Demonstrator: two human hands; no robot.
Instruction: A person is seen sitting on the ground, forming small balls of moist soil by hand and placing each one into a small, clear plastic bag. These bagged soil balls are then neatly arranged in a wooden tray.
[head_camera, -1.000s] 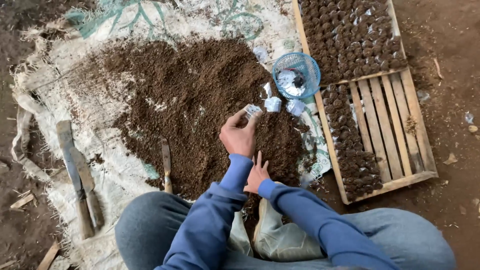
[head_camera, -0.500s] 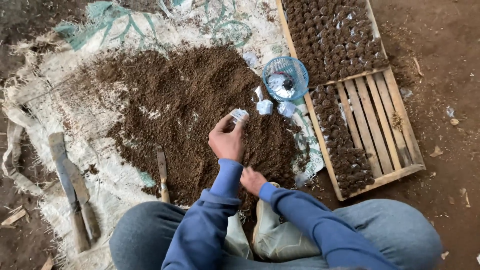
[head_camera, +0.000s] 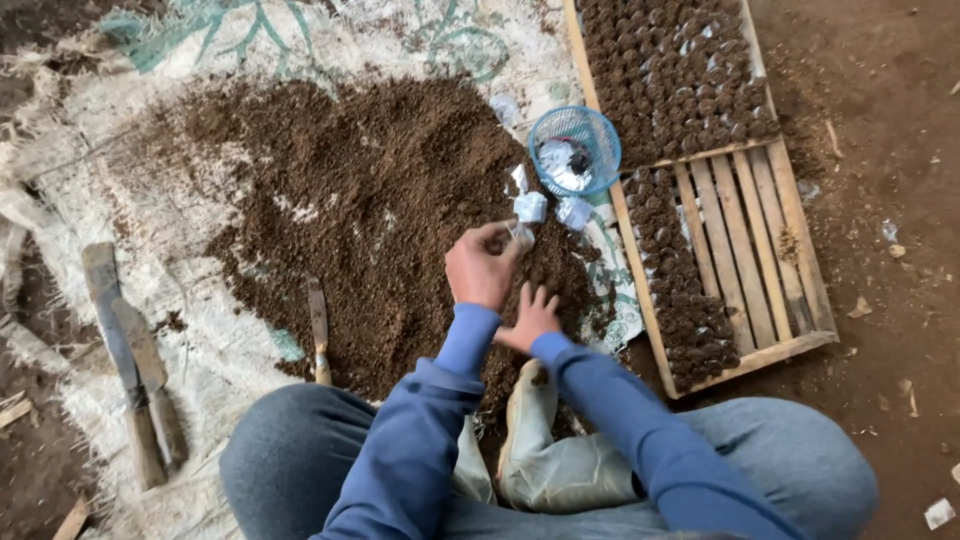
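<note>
My left hand (head_camera: 483, 268) is closed around a small clear plastic bag (head_camera: 520, 234), held just above a broad pile of dark soil (head_camera: 370, 210). My right hand (head_camera: 528, 320) lies flat on the soil just below and to the right, fingers spread, holding nothing. Two more small plastic bags (head_camera: 552, 209) stand on the soil beyond my left hand. A blue mesh basket (head_camera: 574, 150) with crumpled plastic inside stands behind them. Both arms wear blue sleeves.
A wooden slatted tray (head_camera: 745, 230) on the right holds several rows of soil-filled bags. The soil rests on a white woven sack (head_camera: 150, 200). Two long blades (head_camera: 125, 350) lie at the left, a small tool (head_camera: 318, 330) by my knee. Bare earth surrounds everything.
My left hand has stayed over the soil with the small bag, lifting slightly. My right hand has opened flat onto the soil. The camera view shifted a little.
</note>
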